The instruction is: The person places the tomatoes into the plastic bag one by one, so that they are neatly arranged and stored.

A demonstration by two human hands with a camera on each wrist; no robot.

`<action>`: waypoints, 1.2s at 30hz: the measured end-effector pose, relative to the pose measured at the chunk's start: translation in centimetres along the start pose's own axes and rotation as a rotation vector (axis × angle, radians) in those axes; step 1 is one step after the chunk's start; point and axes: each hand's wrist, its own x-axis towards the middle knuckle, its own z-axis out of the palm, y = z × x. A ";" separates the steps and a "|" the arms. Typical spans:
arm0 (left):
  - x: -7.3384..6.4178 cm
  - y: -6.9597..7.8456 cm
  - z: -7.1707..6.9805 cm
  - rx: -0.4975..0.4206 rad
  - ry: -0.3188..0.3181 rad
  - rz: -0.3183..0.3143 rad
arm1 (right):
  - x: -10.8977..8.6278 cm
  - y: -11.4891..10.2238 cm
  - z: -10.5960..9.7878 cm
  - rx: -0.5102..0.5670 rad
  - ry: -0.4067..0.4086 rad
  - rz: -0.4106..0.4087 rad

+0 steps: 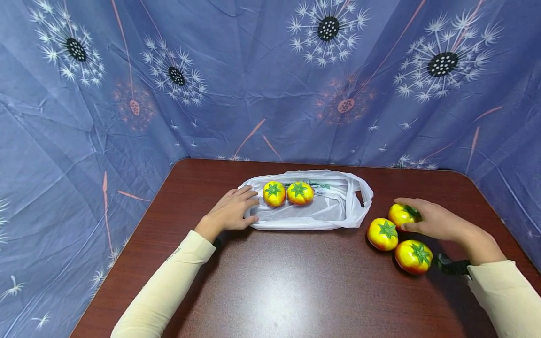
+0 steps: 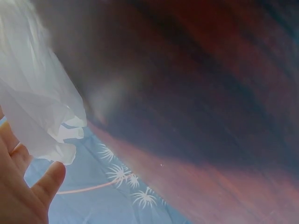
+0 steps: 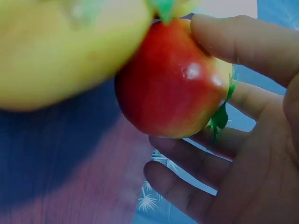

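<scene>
Your R hand (image 1: 444,224) has thumb & fingers round the rearmost tomato (image 1: 399,215) of the R-side 3; the bag (image 1: 296,225) lies to its L, long axis L-R; your L hand (image 1: 230,210), fingers apart, is at the bag's L end.

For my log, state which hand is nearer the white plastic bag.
Left. Left hand touches the white plastic bag; right hand, round a tomato, is beyond the bag's right end.
</scene>
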 end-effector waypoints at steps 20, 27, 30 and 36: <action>0.2 -0.1 0.1 0.023 -0.005 -0.010 | 0.1 -0.8 -1.0 -0.024 0.157 -0.040; 0.2 -0.1 0.0 0.016 -0.007 -0.008 | 0.2 -1.5 -1.2 -0.036 0.222 -0.070; 0.1 -0.2 0.1 0.008 0.004 -0.003 | 0.4 -1.6 -1.3 -0.064 0.249 -0.099; 0.1 -0.3 0.2 0.010 0.011 -0.006 | 1.0 -2.1 -2.0 -0.083 0.270 -0.142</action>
